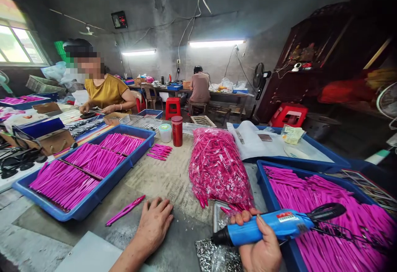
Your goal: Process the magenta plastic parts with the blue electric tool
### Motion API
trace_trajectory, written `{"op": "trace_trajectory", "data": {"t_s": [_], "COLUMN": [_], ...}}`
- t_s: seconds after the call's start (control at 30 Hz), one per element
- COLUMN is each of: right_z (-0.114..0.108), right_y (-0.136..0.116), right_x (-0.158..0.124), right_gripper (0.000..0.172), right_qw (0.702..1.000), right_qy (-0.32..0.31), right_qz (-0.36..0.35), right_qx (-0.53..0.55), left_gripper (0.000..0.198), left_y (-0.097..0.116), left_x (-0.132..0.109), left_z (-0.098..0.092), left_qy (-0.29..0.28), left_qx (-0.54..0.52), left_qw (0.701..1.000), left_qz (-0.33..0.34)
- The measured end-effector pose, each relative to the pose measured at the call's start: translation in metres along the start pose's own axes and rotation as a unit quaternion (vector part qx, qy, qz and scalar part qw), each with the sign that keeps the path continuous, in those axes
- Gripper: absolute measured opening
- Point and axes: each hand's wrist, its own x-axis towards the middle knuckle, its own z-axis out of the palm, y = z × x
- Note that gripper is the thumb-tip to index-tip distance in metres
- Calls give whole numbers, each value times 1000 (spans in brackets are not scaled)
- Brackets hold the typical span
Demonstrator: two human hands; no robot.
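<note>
My right hand (262, 252) is wrapped around a blue electric screwdriver (282, 221), its black nose to the left and a cord at its back end. My left hand (156, 223) lies flat on the worktop (155, 181), fingers stretched out and holding nothing. Just left of it is a slender pink plastic piece (125, 210), its exact kind unclear. Tiny shiny rings or bits are scattered by the left fingertips. Below the screwdriver's nose, many small metal parts (204, 257) lie in a heap, partly under clear plastic.
Blue trays of long pink pieces stand left (102, 199) and right (262, 181). Between them are a bulging clear bag (218, 164) of pink pieces, a red canister (177, 131) and a white tub (165, 133). A co-worker (108, 92) sits across at left; another person (199, 86) sits farther back.
</note>
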Motion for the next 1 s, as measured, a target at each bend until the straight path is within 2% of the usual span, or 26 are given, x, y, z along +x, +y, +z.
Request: {"op": "trace_trajectory", "data": {"t_s": [0.2, 0.3, 0.47, 0.63, 0.83, 1.0], "right_z": [-3, -3, -1, -1, 2, 2], "right_y": [0, -1, -3, -4, -3, -4], "right_x": [2, 2, 1, 1, 1, 0], "right_gripper": [29, 30, 30, 31, 30, 29], "right_qw": [1000, 1000, 1000, 1000, 1000, 1000], "right_qy": [-5, 1, 10, 13, 16, 14], "right_qz": [-3, 15, 23, 26, 20, 19], "right_qx": [-8, 1, 0, -4, -2, -3], "left_gripper": [28, 30, 31, 25, 30, 27], "left_y": [-12, -14, -8, 1, 2, 7], "left_x": [-1, -2, -3, -8, -6, -5], "left_z": [9, 9, 4, -3, 1, 0], "left_qy": [69, 81, 60, 1, 29, 4], "left_qx": [9, 12, 14, -7, 12, 13], "left_qw": [998, 997, 998, 1000, 1000, 1000], "left_qz": [-7, -10, -8, -3, 1, 10]}}
